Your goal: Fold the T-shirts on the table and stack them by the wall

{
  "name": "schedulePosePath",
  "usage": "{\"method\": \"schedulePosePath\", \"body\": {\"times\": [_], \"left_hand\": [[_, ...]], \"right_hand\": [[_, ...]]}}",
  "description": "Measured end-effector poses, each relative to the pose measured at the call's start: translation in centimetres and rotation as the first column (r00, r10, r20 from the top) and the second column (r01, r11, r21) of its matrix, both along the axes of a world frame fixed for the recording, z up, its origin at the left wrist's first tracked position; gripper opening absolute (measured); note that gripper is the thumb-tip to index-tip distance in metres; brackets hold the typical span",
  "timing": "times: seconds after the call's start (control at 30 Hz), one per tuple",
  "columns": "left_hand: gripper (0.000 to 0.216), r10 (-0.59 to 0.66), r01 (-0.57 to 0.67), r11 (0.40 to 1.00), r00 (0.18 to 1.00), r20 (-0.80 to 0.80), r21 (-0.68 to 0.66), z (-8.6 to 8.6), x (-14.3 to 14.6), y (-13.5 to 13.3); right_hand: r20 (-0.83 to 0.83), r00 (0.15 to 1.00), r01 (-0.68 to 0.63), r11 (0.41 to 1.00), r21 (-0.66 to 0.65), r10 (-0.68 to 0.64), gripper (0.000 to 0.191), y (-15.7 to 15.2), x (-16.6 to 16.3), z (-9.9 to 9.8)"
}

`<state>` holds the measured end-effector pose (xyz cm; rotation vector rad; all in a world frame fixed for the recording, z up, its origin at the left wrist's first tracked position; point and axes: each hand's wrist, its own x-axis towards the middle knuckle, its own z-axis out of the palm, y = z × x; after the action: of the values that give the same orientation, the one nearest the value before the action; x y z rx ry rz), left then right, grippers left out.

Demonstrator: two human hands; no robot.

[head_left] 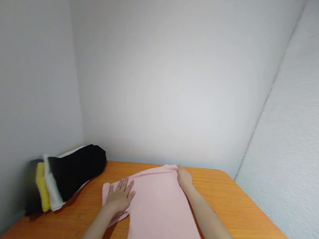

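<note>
One pink garment (161, 207) lies flat; left fingers (120, 184) atop.

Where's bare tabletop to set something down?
The tabletop is bare from the right hand to the right edge, and between the clothes pile and pink garment. Crowded: back left, under the pile; middle, under the garment and left hand.

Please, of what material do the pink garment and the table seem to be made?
Pink garment: probably soft cotton-like cloth, matte; it creases and shows no shine.
Table: wood or wood-look laminate, smooth orange-brown finish, with faint grain streaks.
</note>
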<state>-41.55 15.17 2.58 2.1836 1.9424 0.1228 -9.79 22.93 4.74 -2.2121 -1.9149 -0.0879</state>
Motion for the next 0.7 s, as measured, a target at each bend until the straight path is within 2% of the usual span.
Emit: {"method": "schedulePosePath", "body": {"times": [0.1,0.2,0.23,0.3,0.33,0.4,0.43,0.47,0.5,0.53,0.6,0.7], "left_hand": [[0.062,-0.027,0.027,0.999,1.000,-0.016,0.033,-0.2,-0.2,0.6],[0.062,-0.058,0.060,0.997,0.998,-0.036,0.050,-0.2,-0.2,1.3],[0.061,-0.071,0.073,0.996,0.997,-0.041,0.057,-0.2,-0.2,1.5],[0.061,-0.088,0.091,0.993,0.995,-0.046,0.072,-0.4,-0.2,1.8],[0.061,-0.093,0.096,0.992,0.995,-0.048,0.078,-0.5,-0.3,1.9],[0.060,-0.099,0.103,0.990,0.994,-0.051,0.095,-0.7,-0.4,2.0],[0.060,-0.101,0.106,0.989,0.993,-0.052,0.104,-0.8,-0.4,2.0],[0.060,-0.104,0.110,0.988,0.993,-0.051,0.113,-0.9,-0.5,2.0],[0.060,-0.106,0.112,0.986,0.993,-0.049,0.120,-1.0,-0.6,2.0],[0.059,-0.108,0.113,0.986,0.993,-0.046,0.126,-1.1,-0.7,2.0],[0.059,-0.107,0.111,0.984,0.994,-0.038,0.139,-1.2,-0.7,2.0],[0.057,-0.107,0.108,0.979,0.994,-0.016,0.172,-1.1,-0.6,1.9]], "right_hand": [[0.030,1.000,0.001,1.000,-0.002,-0.001,0.035,0.2,0.2,0.3],[0.065,0.997,-0.031,0.999,0.037,0.029,0.036,-0.9,-1.5,0.9],[0.078,0.995,-0.068,0.996,0.056,0.064,0.039,-1.9,-2.4,0.9],[0.088,0.967,-0.244,0.967,0.067,0.238,0.050,-4.9,-4.3,0.7],[0.080,0.920,-0.387,0.920,0.053,0.383,0.058,-6.9,-5.1,0.4],[0.005,0.754,-0.657,0.754,-0.016,0.657,0.069,-11.4,-6.1,-0.2],[-0.041,0.678,-0.735,0.676,-0.057,0.734,0.072,-13.6,-6.2,-0.5],[-0.084,0.639,-0.769,0.633,-0.088,0.764,0.072,-15.7,-6.1,-0.8],[-0.117,0.629,-0.777,0.619,-0.114,0.768,0.072,-17.6,-5.7,-1.0],[-0.138,0.645,-0.764,0.632,-0.131,0.752,0.072,-19.2,-5.0,-1.1],[-0.152,0.709,-0.705,0.692,-0.151,0.689,0.073,-21.7,-3.2,-1.3],[-0.150,0.786,-0.619,0.763,-0.187,0.600,0.079,-24.4,0.0,-1.8]]}}
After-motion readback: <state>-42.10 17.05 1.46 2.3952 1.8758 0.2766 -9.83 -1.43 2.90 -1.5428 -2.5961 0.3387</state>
